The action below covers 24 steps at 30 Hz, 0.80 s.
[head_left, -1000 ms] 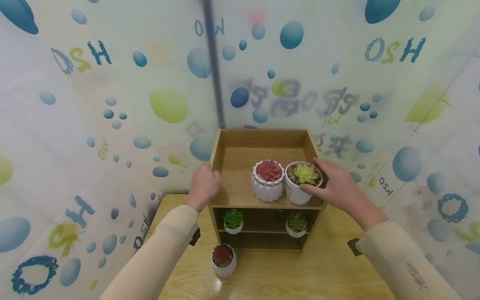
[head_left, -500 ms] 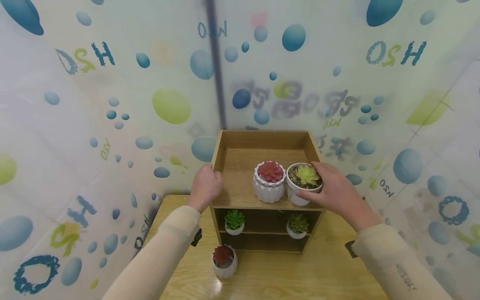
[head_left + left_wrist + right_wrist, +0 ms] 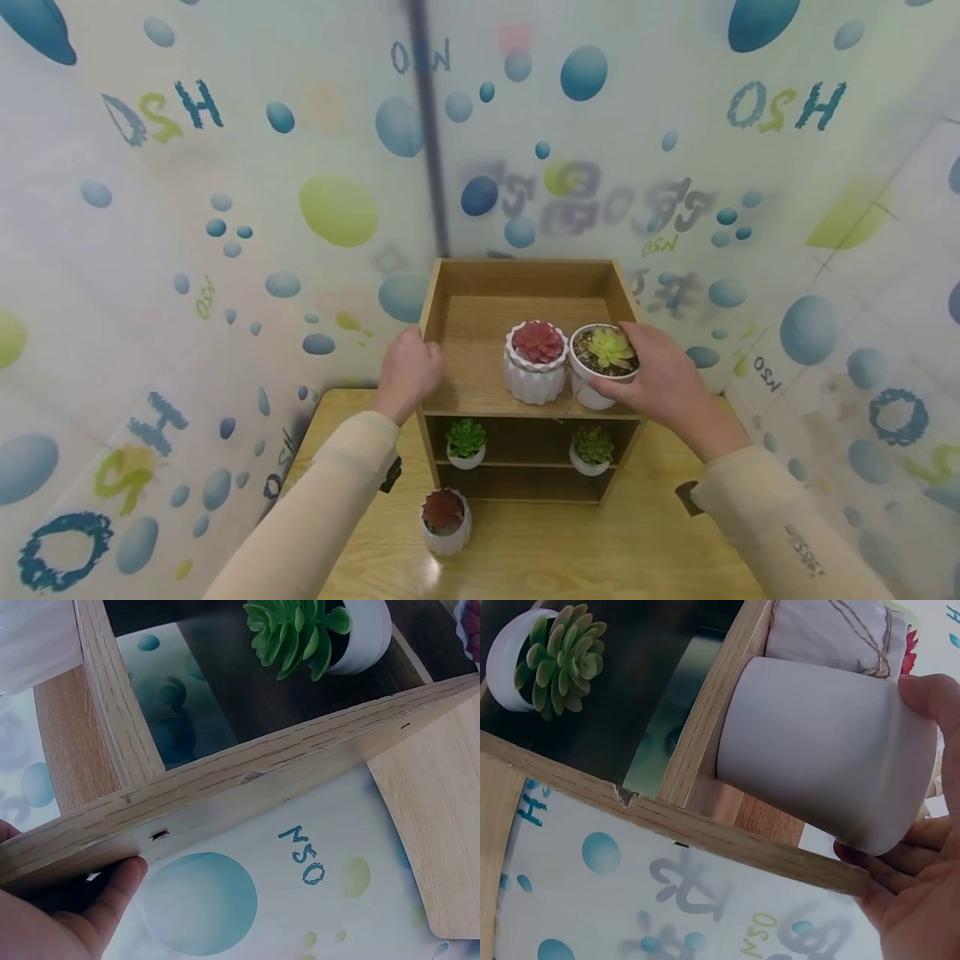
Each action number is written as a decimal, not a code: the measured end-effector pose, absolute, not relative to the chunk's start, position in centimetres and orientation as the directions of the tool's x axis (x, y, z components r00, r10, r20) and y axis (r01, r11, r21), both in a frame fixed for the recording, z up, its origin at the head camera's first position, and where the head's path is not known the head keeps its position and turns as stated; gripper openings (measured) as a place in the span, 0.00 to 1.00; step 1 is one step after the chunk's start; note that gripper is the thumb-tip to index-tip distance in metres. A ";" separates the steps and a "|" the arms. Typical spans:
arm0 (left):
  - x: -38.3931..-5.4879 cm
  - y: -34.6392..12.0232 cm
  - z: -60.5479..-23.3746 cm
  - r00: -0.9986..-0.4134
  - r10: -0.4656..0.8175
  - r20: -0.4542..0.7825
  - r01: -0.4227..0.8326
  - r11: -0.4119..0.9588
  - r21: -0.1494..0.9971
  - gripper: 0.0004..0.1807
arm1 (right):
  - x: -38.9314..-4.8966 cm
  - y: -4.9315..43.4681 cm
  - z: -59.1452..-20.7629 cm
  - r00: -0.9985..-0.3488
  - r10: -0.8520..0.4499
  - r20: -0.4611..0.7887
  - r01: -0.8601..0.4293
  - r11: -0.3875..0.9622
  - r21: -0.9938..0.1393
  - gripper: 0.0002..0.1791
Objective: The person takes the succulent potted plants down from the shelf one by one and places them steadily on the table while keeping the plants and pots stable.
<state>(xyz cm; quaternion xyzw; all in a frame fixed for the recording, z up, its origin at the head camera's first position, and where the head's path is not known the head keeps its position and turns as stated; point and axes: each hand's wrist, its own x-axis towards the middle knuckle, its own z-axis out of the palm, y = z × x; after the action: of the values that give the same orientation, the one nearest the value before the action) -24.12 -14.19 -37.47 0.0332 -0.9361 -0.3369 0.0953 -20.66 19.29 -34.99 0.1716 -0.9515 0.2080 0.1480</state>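
Note:
A white pot with a yellow-green succulent (image 3: 609, 348) stands on the top level of a small wooden shelf (image 3: 480, 367), at its right front. My right hand (image 3: 667, 385) holds this pot near the rim, thumb in front and fingers behind; in the right wrist view some fingertips (image 3: 855, 859) lie between the pot wall (image 3: 817, 750) and the shelf's side panel. Close beside it on the left is a ribbed white pot with a red succulent (image 3: 537, 367). My left hand (image 3: 408, 372) grips the shelf's left side panel, thumb (image 3: 124, 889) on its outer face.
Small white pots with a green succulent (image 3: 467, 442) and a darker green one (image 3: 592, 450) sit on the level below. Another red succulent pot (image 3: 446, 525) stands on the wooden table (image 3: 540, 558), front left of the shelf. Patterned sheets (image 3: 337, 208) surround the table.
My right hand has moved slightly left, from the pot's right side further over its rim, and closed around it. The left hand has stayed on the side panel.

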 end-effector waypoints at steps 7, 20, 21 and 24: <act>-24.0 -14.1 -37.3 -0.979 -0.129 0.158 -0.001 0.778 0.628 0.13 | -20.5 19.1 -34.9 -0.902 -0.241 0.357 -0.376 0.846 -0.378 0.48; -24.0 -14.2 -37.3 -0.979 -0.130 0.159 0.002 0.768 0.640 0.15 | -19.7 19.4 -34.7 -0.889 -0.236 0.392 -0.400 0.816 -0.418 0.46; -24.0 -14.2 -37.4 -0.979 -0.131 0.158 0.001 0.767 0.641 0.15 | -19.6 19.5 -34.7 -0.889 -0.236 0.392 -0.401 0.815 -0.419 0.46; -24.0 -14.2 -37.4 -0.978 -0.133 0.161 0.000 0.768 0.640 0.15 | -19.1 19.7 -34.7 -0.892 -0.233 0.387 -0.398 0.812 -0.427 0.46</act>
<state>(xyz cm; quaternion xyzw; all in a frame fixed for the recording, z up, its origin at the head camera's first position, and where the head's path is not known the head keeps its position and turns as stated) -24.00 -14.16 -37.45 0.0355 -0.9351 -0.3386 0.0987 -19.07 19.69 -34.66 0.1680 -0.9382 0.2565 0.1606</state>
